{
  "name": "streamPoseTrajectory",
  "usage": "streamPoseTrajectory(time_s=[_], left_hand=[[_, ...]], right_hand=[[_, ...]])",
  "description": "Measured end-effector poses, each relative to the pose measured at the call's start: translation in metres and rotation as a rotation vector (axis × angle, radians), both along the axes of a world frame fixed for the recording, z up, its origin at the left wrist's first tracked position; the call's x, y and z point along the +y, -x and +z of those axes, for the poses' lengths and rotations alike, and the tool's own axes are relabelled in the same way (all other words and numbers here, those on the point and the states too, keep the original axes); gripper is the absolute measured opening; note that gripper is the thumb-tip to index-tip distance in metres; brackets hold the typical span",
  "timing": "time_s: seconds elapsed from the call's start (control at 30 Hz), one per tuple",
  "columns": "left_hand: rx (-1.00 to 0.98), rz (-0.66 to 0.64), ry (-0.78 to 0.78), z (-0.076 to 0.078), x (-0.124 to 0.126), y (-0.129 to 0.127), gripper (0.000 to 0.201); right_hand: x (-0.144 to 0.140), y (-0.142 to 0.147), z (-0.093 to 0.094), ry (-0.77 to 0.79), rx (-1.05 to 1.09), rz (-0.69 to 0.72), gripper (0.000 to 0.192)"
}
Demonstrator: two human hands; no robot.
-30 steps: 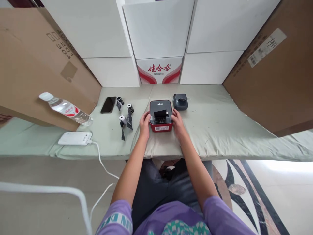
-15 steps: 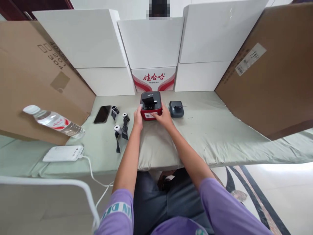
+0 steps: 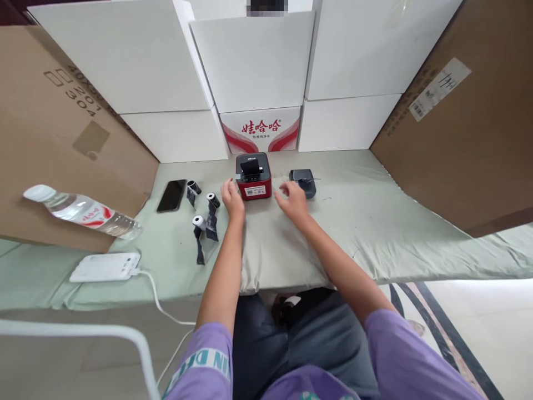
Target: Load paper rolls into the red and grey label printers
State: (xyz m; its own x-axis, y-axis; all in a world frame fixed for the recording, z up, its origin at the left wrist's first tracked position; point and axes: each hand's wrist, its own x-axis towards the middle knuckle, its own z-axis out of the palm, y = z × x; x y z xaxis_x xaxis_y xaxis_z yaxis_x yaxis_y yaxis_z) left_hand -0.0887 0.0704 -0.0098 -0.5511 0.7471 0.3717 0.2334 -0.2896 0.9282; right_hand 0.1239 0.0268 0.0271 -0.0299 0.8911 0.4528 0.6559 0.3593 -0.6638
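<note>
A red and black receipt printer (image 3: 254, 183) stands on the cloth-covered table, a dark strip of paper sticking out of its top and a white label on its front. My left hand (image 3: 232, 200) is beside the printer's left side with its fingers apart, holding nothing. On the other side, my right hand (image 3: 292, 201) is off the printer, fingers loosely curved and apart, with nothing in it. Just behind the right hand sits a dark, rounded square device (image 3: 306, 180), partly covered by the fingers. Paper rolls with loose dark tails, including a white roll (image 3: 199, 222), lie left of my left hand.
A black phone (image 3: 171, 195) lies left of the rolls. Further left are a water bottle (image 3: 91, 213) and a white power bank (image 3: 106, 266) with a cable. White boxes (image 3: 254, 61) line the back; cardboard boxes (image 3: 453, 122) flank the table (image 3: 283, 250).
Both hands have let go of the printer. My right hand has moved right, away from it; my left hand has shifted slightly left. The camera view has tilted a little.
</note>
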Motion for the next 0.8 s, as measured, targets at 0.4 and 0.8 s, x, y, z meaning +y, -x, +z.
streamPoseTrajectory(time_s=[0.4, 0.8], left_hand=[[0.499, -0.007, -0.17, 0.008, -0.044, -0.026, 0.026], [0.67, -0.506, -0.089, 0.008, -0.053, -0.067, 0.028]], right_hand=[[0.027, -0.045, -0.023, 0.212, -0.025, -0.489, 0.094], [-0.113, -0.017, -0.037, 0.138, -0.001, -0.355, 0.091]])
